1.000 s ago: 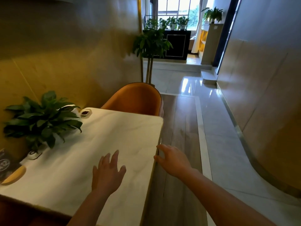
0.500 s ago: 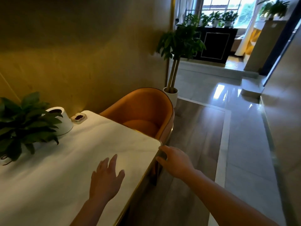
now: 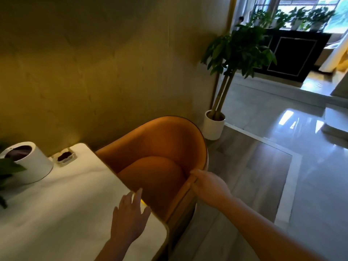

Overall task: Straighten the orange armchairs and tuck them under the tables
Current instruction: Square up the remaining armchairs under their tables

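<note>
An orange armchair (image 3: 160, 147) with a curved back stands at the far end of the white marble table (image 3: 62, 208), its seat partly under the tabletop and turned slightly toward me. My right hand (image 3: 209, 187) rests on the near end of the chair's right arm, thumb on the inner side and fingers on the outer side. My left hand (image 3: 130, 217) hovers flat, fingers spread, over the table's far right corner, holding nothing.
A white plant pot (image 3: 28, 162) and a small clear ashtray (image 3: 65, 157) sit on the table by the yellow wall. A tall potted tree (image 3: 214, 125) stands just behind the chair. Glossy tiled floor (image 3: 282, 129) stretches right toward a black cabinet (image 3: 293, 53).
The view has moved forward along the table toward the chair. My right hand has gone from the table's edge to the chair's right arm. My left hand has stayed open over the tabletop.
</note>
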Action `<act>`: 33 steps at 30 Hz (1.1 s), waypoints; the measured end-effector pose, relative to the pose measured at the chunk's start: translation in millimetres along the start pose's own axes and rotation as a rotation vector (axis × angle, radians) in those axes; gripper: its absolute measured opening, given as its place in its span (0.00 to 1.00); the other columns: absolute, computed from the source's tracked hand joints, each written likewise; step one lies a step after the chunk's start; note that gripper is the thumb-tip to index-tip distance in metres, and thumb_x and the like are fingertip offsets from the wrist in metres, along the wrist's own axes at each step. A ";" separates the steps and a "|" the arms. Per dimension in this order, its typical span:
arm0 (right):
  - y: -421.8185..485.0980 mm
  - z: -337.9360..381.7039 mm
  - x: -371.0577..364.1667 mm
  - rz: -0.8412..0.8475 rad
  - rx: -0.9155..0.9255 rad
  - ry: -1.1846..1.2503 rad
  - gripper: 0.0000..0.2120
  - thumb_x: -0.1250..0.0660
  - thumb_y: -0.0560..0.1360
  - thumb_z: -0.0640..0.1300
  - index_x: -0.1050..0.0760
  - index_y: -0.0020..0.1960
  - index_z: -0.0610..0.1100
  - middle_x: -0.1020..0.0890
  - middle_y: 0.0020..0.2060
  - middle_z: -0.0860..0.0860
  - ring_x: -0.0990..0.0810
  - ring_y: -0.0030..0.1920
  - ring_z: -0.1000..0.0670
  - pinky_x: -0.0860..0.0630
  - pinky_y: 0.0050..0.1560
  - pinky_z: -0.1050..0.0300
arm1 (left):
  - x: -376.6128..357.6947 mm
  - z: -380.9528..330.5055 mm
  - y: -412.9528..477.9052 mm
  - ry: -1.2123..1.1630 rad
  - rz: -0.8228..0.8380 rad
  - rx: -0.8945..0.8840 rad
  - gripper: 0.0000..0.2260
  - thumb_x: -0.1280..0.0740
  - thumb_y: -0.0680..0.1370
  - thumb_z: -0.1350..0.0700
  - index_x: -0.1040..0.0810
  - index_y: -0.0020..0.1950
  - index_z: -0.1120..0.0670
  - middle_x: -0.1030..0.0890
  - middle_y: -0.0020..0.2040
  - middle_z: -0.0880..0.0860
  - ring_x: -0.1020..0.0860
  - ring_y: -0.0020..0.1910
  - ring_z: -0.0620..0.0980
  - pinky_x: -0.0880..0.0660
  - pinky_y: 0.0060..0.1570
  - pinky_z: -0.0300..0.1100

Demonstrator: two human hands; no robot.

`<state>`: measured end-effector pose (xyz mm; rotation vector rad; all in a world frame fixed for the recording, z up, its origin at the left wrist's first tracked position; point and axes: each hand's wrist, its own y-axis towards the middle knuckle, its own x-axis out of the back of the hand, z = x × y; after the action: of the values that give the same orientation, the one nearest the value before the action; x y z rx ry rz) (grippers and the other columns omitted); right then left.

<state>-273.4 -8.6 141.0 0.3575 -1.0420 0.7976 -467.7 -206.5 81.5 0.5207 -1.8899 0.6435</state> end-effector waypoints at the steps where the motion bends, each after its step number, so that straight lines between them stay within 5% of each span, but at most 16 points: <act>1: 18.6 -11.9 8.8 -0.007 0.010 0.006 0.21 0.39 0.79 0.59 0.32 0.70 0.57 0.22 0.57 0.58 0.23 0.57 0.57 0.24 0.56 0.57 | -0.6 -12.7 15.4 0.003 -0.002 0.015 0.31 0.45 0.82 0.38 0.51 0.82 0.45 0.43 0.81 0.53 0.45 0.80 0.55 0.39 0.75 0.55; 10: 206.9 -144.7 61.6 0.065 0.262 -0.060 0.21 0.38 0.78 0.60 0.33 0.69 0.57 0.21 0.57 0.56 0.22 0.53 0.56 0.28 0.48 0.60 | -35.0 -128.0 145.9 -0.044 -0.094 0.218 0.31 0.44 0.82 0.37 0.51 0.82 0.44 0.43 0.81 0.52 0.45 0.79 0.55 0.39 0.75 0.57; 18: 332.9 -192.2 104.6 0.220 0.583 -0.088 0.17 0.37 0.78 0.59 0.30 0.64 0.56 0.24 0.47 0.60 0.27 0.43 0.61 0.34 0.39 0.65 | -38.4 -224.3 197.5 -0.113 -0.262 0.450 0.30 0.42 0.82 0.40 0.48 0.81 0.46 0.40 0.79 0.54 0.42 0.78 0.55 0.37 0.73 0.57; 24: 419.5 -198.0 106.4 0.317 0.773 -0.077 0.21 0.37 0.78 0.59 0.32 0.70 0.57 0.23 0.62 0.56 0.24 0.59 0.54 0.32 0.51 0.59 | -52.3 -259.1 242.3 -0.206 -0.305 0.662 0.30 0.43 0.82 0.38 0.49 0.81 0.44 0.43 0.81 0.53 0.46 0.80 0.56 0.41 0.76 0.58; 33: 552.1 -194.4 93.1 0.475 0.911 -0.248 0.23 0.39 0.78 0.61 0.34 0.71 0.57 0.25 0.65 0.54 0.26 0.63 0.52 0.30 0.59 0.54 | -74.0 -288.4 340.8 -0.357 -0.292 0.944 0.31 0.44 0.82 0.37 0.51 0.81 0.43 0.44 0.81 0.52 0.46 0.80 0.55 0.41 0.76 0.60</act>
<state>-531.4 520.8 74.3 1.0225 -0.9483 1.6859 -450.0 243.9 40.6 1.5620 -1.6795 1.2996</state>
